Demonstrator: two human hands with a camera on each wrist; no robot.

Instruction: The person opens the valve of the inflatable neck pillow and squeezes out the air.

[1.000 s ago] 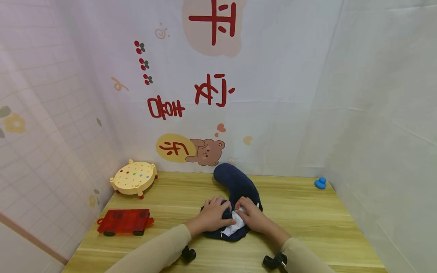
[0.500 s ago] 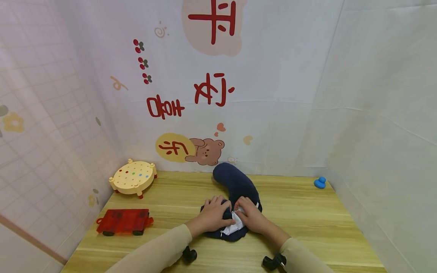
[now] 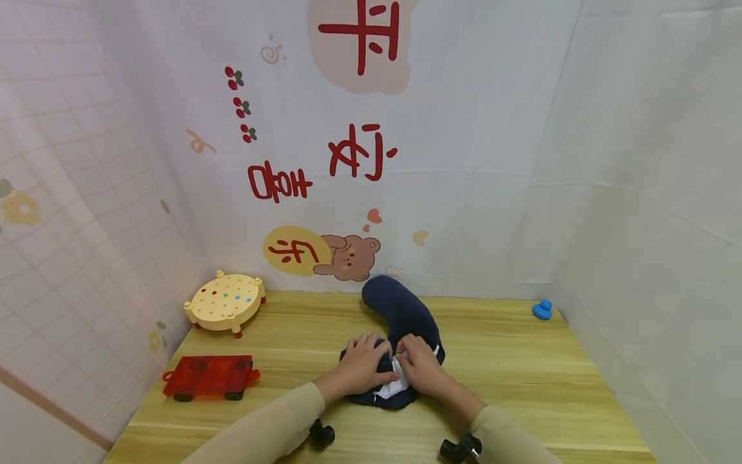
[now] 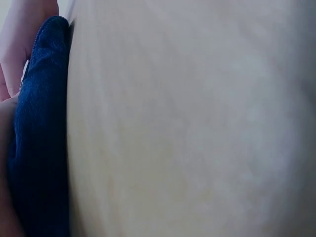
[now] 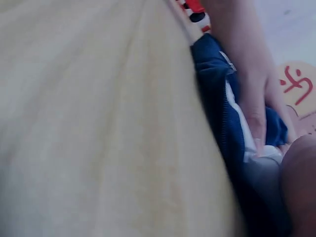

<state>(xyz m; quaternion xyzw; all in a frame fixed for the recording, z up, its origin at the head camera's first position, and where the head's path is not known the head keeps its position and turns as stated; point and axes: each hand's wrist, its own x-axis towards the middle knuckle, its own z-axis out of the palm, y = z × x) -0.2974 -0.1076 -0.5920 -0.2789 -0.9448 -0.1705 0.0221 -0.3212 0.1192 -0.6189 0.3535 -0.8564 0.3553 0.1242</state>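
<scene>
Pillow: the navy neck pillow [image 3: 400,322] lies mid-desk, its near end under both our hands, its far end curving back toward the wall.
Left hand: our left hand [image 3: 359,367] lies over the cover's near-left edge, fingers curled down onto the fabric, holding it.
Right hand: our right hand [image 3: 423,370] pinches at the opening where the white inner lining [image 3: 394,386] shows; in the right wrist view fingertips press that white strip.
Zip: a zip line runs along the blue edge; we cannot tell how far it is open.
Risk, snag: we judge the white lining could catch in the zip, as it bulges right at the seam.
Risk, slip: plush fabric may slide from a light pinch.
Desk: the desk [image 3: 522,374] is smooth wood, so the pillow could skid if pulled one-sided.
</scene>
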